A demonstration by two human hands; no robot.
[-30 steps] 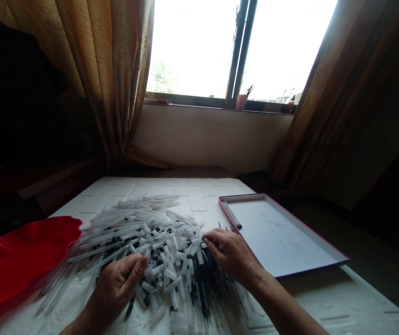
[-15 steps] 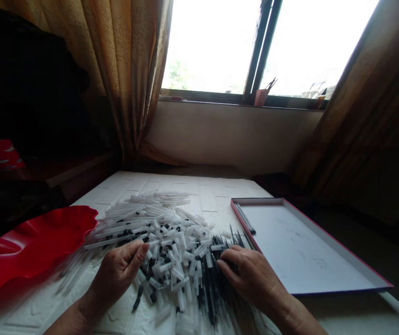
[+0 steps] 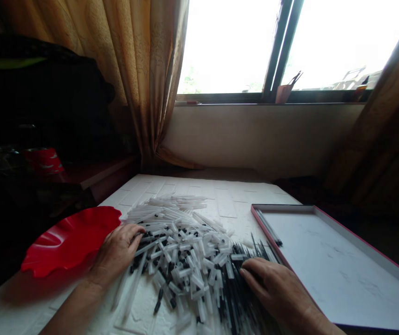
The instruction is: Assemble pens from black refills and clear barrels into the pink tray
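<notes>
Left hand (image 3: 116, 251), centre-left: fingers bent at the edge of the clear pen barrels (image 3: 166, 215); cannot make out any grip. Right hand (image 3: 279, 288), lower right: fingers curled over the dark pen refills (image 3: 232, 298), hold hidden. Short clear caps (image 3: 199, 279) heaped between, lower centre. A few slim pens (image 3: 269, 228) lie along the left wall of the shallow tray (image 3: 346, 265), right of frame. Judgement: early stage; few pieces set aside, most parts loose. Red scalloped bowl (image 3: 76, 237) at left.

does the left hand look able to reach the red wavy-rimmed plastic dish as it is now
Probably yes: the left hand is close beside the red wavy-rimmed plastic dish, and nothing visible stands between them.
</notes>
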